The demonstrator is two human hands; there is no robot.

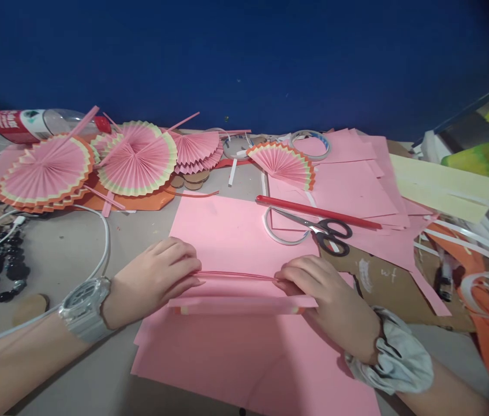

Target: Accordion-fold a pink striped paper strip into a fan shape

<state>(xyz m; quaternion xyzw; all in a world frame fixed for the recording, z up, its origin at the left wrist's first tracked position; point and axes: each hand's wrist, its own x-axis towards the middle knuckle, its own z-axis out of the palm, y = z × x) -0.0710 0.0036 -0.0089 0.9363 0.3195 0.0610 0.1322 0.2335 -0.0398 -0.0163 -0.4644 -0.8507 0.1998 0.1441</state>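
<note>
A pink paper sheet lies in front of me with narrow accordion folds stacked across its middle. My left hand pinches the left end of the folded strip, fingers closed on it. My right hand pinches the right end the same way. A watch sits on my left wrist and a grey scrunchie on my right. More pink sheets lie underneath, toward me.
Finished pink paper fans and another fan lie at the back. Scissors, a red pen and tape rolls rest right of centre. A bottle, white cable and black beads are left.
</note>
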